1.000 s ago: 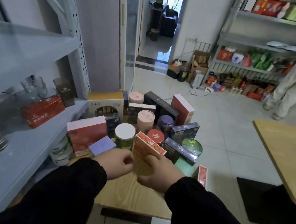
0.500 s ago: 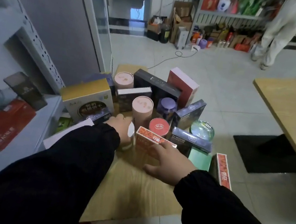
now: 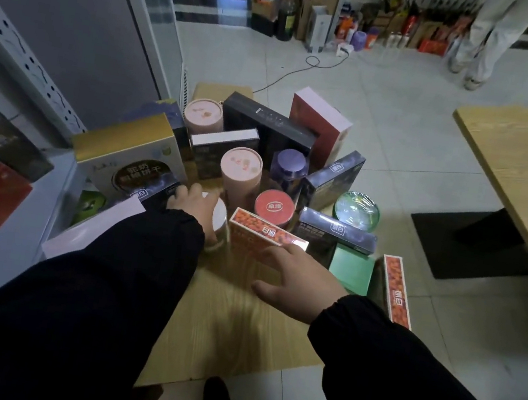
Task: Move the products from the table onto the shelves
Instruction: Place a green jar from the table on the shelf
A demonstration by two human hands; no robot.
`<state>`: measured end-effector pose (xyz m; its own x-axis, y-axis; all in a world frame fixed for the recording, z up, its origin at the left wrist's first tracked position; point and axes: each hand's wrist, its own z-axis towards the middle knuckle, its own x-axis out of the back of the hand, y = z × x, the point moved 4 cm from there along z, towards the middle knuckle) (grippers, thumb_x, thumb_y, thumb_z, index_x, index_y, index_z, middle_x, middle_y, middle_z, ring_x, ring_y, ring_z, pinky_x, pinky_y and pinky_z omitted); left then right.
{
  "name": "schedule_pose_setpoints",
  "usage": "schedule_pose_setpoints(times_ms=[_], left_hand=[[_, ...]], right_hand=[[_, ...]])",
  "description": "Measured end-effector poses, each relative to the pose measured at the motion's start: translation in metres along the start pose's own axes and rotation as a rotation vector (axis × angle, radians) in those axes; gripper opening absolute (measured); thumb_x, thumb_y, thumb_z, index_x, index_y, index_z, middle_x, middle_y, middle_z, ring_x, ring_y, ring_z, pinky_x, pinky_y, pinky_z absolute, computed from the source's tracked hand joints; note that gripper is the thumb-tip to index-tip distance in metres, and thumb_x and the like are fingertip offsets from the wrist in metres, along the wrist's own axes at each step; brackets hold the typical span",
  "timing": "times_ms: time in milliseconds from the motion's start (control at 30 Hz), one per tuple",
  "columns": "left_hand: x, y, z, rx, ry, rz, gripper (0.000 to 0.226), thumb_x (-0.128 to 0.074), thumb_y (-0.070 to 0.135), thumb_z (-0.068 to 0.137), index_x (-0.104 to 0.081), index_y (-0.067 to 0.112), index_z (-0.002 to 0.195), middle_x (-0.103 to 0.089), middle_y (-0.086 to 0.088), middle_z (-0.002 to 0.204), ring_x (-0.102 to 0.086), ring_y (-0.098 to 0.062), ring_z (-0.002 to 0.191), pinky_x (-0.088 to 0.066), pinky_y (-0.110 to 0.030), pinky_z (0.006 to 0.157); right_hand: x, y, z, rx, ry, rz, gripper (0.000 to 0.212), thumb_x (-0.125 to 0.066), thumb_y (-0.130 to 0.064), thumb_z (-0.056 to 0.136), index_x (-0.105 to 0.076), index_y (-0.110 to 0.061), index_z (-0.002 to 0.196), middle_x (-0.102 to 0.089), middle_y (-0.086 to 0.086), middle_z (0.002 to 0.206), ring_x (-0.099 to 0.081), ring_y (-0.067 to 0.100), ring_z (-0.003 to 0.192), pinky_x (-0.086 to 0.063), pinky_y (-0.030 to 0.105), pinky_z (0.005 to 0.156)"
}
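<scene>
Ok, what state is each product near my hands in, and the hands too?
Orange berry-print carton: upright, right fingertips at its top corner.
White-lidded clear jar: capped, left hand over its lid.
Red-lidded round tin: upright, lid on.
Nearer pink cardboard tube: upright, capped.
Purple plastic jar: capped.
Right hand: open, fingers spread.
Left hand: grip unclear.

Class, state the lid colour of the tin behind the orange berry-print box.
Red, with a white logo; the tin lid shows best in the head view.
</scene>
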<state>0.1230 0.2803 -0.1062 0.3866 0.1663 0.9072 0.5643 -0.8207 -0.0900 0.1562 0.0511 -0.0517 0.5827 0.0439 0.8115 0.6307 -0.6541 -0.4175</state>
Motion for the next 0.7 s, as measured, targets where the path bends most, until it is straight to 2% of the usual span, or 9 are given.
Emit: schedule_pose_setpoints(times_ms=[100,233,333,500,600,700], left_hand=[[0.0,0.001,-0.002,0.001,-0.019,-0.091,0.091,-0.087,0.043,0.069,-0.037,0.026,0.144,-0.035,-0.013,0.14,-0.042,-0.04,0.126,-0.046,-0.047,0.099],[0.02,0.002,-0.011,-0.03,0.036,-0.09,0.095,-0.086,0.038,0.07,-0.031,0.028,0.148,-0.031,-0.013,0.142,-0.035,-0.04,0.129,-0.045,-0.047,0.101],[0.059,0.002,-0.023,-0.052,0.114,-0.097,0.1,-0.083,0.04,0.069,-0.027,0.029,0.15,-0.03,-0.013,0.142,-0.032,-0.039,0.129,-0.046,-0.046,0.099],[0.136,-0.004,-0.063,-0.086,0.232,-0.186,0.102,-0.078,0.043,0.067,-0.025,0.033,0.153,-0.032,-0.011,0.143,-0.032,-0.039,0.127,-0.044,-0.045,0.096],[0.183,-0.009,-0.099,-0.095,0.299,-0.318,0.092,-0.076,0.044,0.069,-0.034,0.033,0.149,-0.038,-0.009,0.138,-0.035,-0.036,0.125,-0.041,-0.042,0.093],[0.22,-0.008,-0.134,-0.151,0.364,-0.521,0.071,-0.08,0.04,0.072,-0.054,0.028,0.137,-0.051,-0.005,0.133,-0.049,-0.03,0.12,-0.046,-0.036,0.091]], right_hand=[[0.005,0.004,-0.004,0.004,0.024,0.017,0.066,-0.062,-0.056,0.091,-0.045,-0.029,0.149,-0.045,-0.004,0.151,-0.05,0.017,0.133,-0.046,0.036,0.106],[0.018,0.006,-0.005,0.005,0.052,0.006,0.061,-0.062,-0.054,0.092,-0.047,-0.029,0.145,-0.05,-0.003,0.143,-0.053,0.017,0.126,-0.047,0.032,0.102],[0.034,-0.001,-0.004,0.03,0.104,0.036,0.052,-0.062,-0.05,0.094,-0.054,-0.027,0.139,-0.053,-0.003,0.136,-0.053,0.015,0.123,-0.043,0.027,0.097],[0.061,-0.019,-0.003,0.094,0.195,0.119,0.044,-0.064,-0.045,0.091,-0.06,-0.024,0.129,-0.058,-0.003,0.125,-0.056,0.016,0.116,-0.045,0.03,0.096],[0.081,-0.031,-0.002,0.14,0.266,0.193,0.06,-0.061,-0.06,0.079,-0.057,-0.031,0.131,-0.06,-0.007,0.126,-0.056,0.012,0.119,-0.047,0.031,0.099],[0.1,-0.045,-0.001,0.209,0.298,0.365,0.081,-0.075,-0.061,0.071,-0.045,-0.038,0.143,-0.059,-0.008,0.133,-0.061,0.007,0.115,-0.052,0.036,0.101]])
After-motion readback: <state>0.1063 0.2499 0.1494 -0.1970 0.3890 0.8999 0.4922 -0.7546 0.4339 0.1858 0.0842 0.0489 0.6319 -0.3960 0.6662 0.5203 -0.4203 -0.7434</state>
